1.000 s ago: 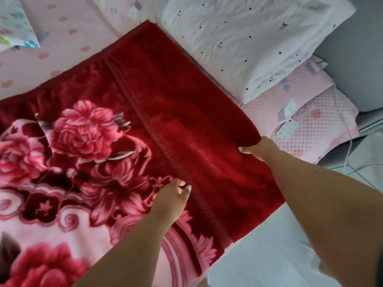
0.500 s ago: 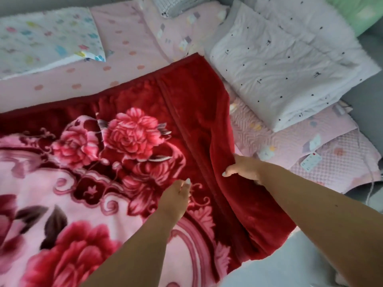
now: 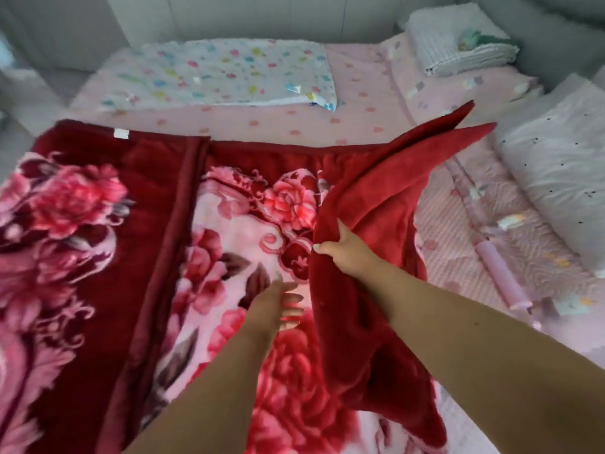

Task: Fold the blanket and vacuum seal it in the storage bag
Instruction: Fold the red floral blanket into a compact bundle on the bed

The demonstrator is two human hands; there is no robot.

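Left hand lies flat, fingers straight, on the blanket spread over the bed. Right hand pinches its raised right edge; a loose pinch could drop the flap crooked, skewing the fold.

The red flowered blanket runs off the left and bottom edges of the frame, so its full spread cannot be seen. Its raised plain red flap at centre right hides the pattern beneath it and covers the fingers of the right hand, leaving only the thumb and knuckles showing. Both forearms are cut off at the bottom edge. The left hand is motion-blurred. At the right edge, a white pillow is partly cropped, and its small dark marks are too tiny to make out.
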